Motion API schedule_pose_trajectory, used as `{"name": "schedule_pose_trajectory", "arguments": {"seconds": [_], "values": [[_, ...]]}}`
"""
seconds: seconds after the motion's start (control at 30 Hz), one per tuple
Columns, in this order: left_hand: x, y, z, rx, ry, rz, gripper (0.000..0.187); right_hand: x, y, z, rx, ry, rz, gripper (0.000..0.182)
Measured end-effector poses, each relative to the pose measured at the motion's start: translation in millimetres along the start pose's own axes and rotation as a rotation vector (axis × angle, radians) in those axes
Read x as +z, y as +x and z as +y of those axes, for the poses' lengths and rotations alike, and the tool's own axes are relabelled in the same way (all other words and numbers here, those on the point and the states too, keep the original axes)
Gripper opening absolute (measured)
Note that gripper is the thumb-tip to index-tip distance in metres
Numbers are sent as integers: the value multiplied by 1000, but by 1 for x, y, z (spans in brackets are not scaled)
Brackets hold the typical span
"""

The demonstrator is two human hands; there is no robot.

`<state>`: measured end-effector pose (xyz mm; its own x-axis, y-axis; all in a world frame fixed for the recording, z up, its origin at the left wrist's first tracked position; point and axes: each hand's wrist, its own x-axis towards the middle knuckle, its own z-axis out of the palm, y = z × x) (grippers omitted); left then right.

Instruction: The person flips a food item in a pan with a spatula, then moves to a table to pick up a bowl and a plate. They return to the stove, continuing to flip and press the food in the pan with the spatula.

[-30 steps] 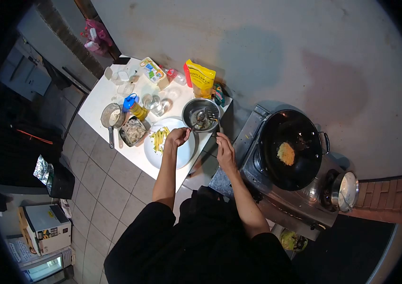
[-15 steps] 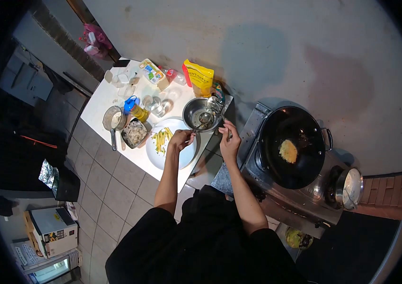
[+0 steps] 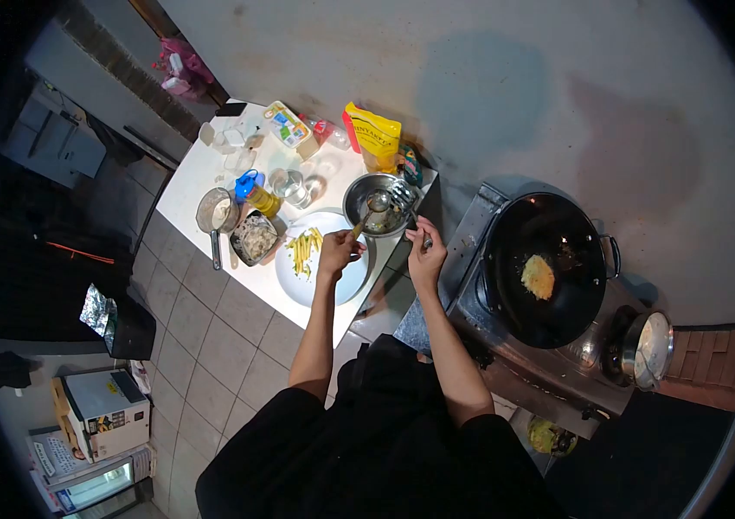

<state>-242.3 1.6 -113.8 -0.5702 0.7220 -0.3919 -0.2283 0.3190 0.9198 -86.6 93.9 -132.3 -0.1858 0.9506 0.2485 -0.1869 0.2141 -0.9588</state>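
Observation:
My left hand [image 3: 340, 253] is closed on the handle of a ladle [image 3: 377, 202], whose round bowl is over a metal bowl [image 3: 353, 206]. Fingers pinched, my right hand [image 3: 427, 249] holds a slotted spatula [image 3: 402, 195] with its head over the right side of the same bowl. Below my left hand, a white plate [image 3: 350, 283] carries yellow-green strips [image 3: 302, 248]. To the right, a black wok [image 3: 514, 320] sits on the stove with a golden fried piece [image 3: 538, 277] in it.
Left on the table [image 3: 184, 192] are a small saucepan [image 3: 214, 209], a dish of pale food [image 3: 255, 238], an oil bottle [image 3: 263, 201] and a glass [image 3: 290, 188]. A yellow bag [image 3: 374, 137] stands behind the bowl. A lidded pot [image 3: 651, 350] is right of the wok.
The ladle and spatula have shifted slightly over the bowl, and the ladle's handle now points more toward me. The whole view has moved a little, with things appearing farther right.

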Motion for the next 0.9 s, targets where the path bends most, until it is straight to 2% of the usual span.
{"name": "schedule_pose_trajectory", "arguments": {"seconds": [0.03,0.1,0.17,0.23,0.43,0.5,0.53,0.63,0.67,0.9], "values": [[1,1,-2,0,4,1,28,1,0,1,0,-1,5,14],[6,1,-5,95,230,54,29,3,-3,2,5,-4,3,15],[10,0,-5,104,305,72,28,4,-3,4,11,-6,5,16],[14,-4,-3,195,468,92,28,4,-5,4,-11,-21,-6,15],[35,-17,-4,308,651,119,20,4,-2,7,-61,-101,-40,14],[41,-18,-6,441,818,124,17,5,-4,4,-63,-100,-35,13],[46,-20,-5,392,768,136,15,6,-4,1,-65,-100,-26,13],[50,-11,-23,465,922,139,16,6,-5,-6,-61,-107,-20,11],[51,-9,-30,425,871,123,16,6,-6,-9,-59,-109,-17,11],[54,-27,-18,481,913,74,15,6,-5,-3,-59,-64,1,12]]}}
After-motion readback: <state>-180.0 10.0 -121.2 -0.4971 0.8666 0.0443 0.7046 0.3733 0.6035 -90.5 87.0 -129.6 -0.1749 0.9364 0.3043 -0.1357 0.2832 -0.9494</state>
